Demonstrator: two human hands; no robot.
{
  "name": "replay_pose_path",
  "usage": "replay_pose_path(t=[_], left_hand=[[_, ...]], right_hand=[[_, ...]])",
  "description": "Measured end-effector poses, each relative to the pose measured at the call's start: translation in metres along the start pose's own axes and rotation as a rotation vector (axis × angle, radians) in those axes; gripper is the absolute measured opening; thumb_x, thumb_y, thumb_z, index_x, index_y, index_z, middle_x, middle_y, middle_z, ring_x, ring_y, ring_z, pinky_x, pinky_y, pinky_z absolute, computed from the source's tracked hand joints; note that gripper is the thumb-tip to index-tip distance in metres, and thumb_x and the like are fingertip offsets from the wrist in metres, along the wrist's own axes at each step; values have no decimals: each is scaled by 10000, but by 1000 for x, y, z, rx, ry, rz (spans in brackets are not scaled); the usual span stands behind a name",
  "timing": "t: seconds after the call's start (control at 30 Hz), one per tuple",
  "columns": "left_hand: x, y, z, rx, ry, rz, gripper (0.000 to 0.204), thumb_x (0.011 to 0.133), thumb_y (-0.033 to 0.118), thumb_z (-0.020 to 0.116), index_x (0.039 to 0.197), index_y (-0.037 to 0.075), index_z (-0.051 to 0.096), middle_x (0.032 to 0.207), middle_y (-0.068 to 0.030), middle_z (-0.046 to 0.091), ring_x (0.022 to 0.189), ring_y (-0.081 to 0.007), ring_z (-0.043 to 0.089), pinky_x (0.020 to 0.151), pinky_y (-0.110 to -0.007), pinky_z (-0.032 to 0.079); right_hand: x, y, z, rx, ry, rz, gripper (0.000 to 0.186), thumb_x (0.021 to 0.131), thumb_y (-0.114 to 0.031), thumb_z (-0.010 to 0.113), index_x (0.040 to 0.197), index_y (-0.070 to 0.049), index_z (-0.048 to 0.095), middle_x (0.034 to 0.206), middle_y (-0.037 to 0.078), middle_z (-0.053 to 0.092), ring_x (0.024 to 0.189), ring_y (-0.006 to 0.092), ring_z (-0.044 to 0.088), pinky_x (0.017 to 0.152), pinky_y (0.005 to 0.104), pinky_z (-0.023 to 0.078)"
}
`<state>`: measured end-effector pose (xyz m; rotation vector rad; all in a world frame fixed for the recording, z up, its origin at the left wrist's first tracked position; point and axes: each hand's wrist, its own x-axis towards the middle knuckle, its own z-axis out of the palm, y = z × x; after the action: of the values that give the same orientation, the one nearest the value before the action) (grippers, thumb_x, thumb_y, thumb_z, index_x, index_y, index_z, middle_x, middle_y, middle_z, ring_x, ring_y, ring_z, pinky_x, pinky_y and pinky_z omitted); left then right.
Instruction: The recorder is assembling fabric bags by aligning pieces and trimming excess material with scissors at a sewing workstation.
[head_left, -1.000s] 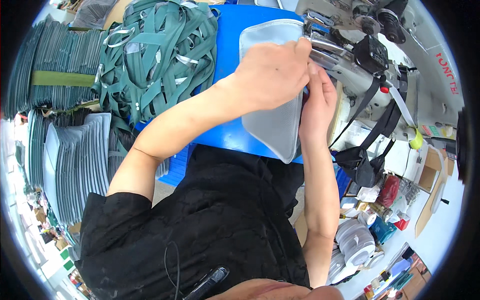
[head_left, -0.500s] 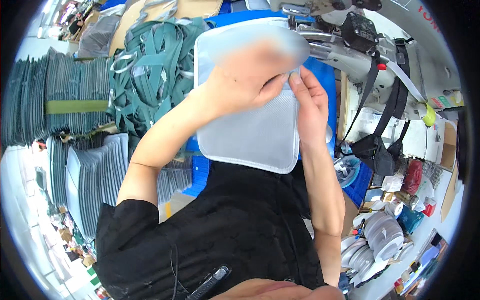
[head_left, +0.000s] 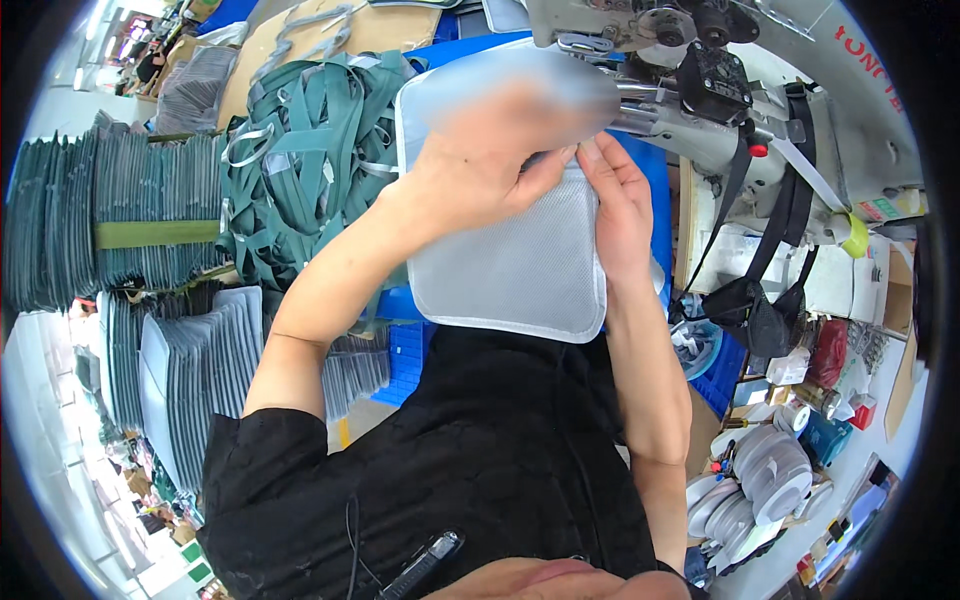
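A light grey mesh pad point(head_left: 505, 280) with rounded corners and a pale edge lies in front of me, just left of the sewing machine's head point(head_left: 715, 80). My left hand point(head_left: 480, 160) lies over its upper part, thumb bent in toward the right edge; a blur hides most of those fingertips. My right hand point(head_left: 620, 210) grips the pad's right edge, its thumb and bent fingers close beside my left thumb. What is between the two thumbs is too small to make out.
A heap of teal straps point(head_left: 300, 170) sits on the blue worktop point(head_left: 660, 190) at my left, beside stacked teal panels point(head_left: 55, 220) and grey panels point(head_left: 190, 390). Cardboard point(head_left: 395, 25) lies behind. Black straps point(head_left: 760, 310) hang from the machine; white tape rolls point(head_left: 760, 470) are at lower right.
Compared with a second ago, the pad has shifted left from the machine and shows more of its face. Both hands moved with it, the left one leftward. Since half a second ago they barely moved.
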<state>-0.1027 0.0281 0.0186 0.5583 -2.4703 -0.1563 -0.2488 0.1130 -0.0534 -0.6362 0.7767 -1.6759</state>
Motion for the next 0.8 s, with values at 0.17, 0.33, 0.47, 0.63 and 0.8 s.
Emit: replay_pose_path(t=[0.17, 0.33, 0.47, 0.63, 0.8], left_hand=[[5, 0, -5, 17, -56, -78, 385, 858, 159, 735, 1242, 159, 750, 880, -56, 520, 710, -206, 587, 628, -331, 502], [-27, -40, 2, 262, 263, -93, 430, 854, 150, 754, 1280, 124, 707, 1262, -178, 607, 904, -267, 676, 785, -334, 542], [-100, -51, 14, -434, 314, -797, 645, 915, 161, 749, 1511, 170, 502, 1454, -226, 503, 1127, -233, 627, 881, -345, 528], [-114, -57, 4, -1098, 464, -1078, 800, 937, 158, 747, 1618, 168, 326, 1522, -192, 431, 1220, -224, 579, 929, -350, 537], [-117, -53, -12, -1310, 432, -983, 747, 988, 141, 671, 1627, 99, 287, 1561, -112, 456, 1353, -215, 516, 1115, -367, 434]], right_hand=[[11, -4, 4, 56, -4, 24, 350, 1055, -168, 581, 1338, 35, 613, 1178, 70, 709, 1034, 102, 658, 922, 245, 501], [19, -10, 1, 52, 80, 70, 294, 1046, -192, 618, 1240, 25, 660, 1086, 47, 730, 954, 100, 673, 863, 234, 513], [15, -16, 12, 41, 100, 71, 285, 1040, -202, 635, 1222, 14, 672, 1069, 50, 732, 926, 86, 666, 834, 230, 517], [-5, -39, 6, -223, 97, 17, 311, 1049, -274, 634, 1226, -24, 685, 1005, 16, 717, 914, 81, 656, 809, 256, 529], [-13, -52, -19, -315, 327, -283, 355, 1084, -370, 556, 1167, -48, 681, 883, -7, 646, 891, 101, 643, 780, 277, 540]])
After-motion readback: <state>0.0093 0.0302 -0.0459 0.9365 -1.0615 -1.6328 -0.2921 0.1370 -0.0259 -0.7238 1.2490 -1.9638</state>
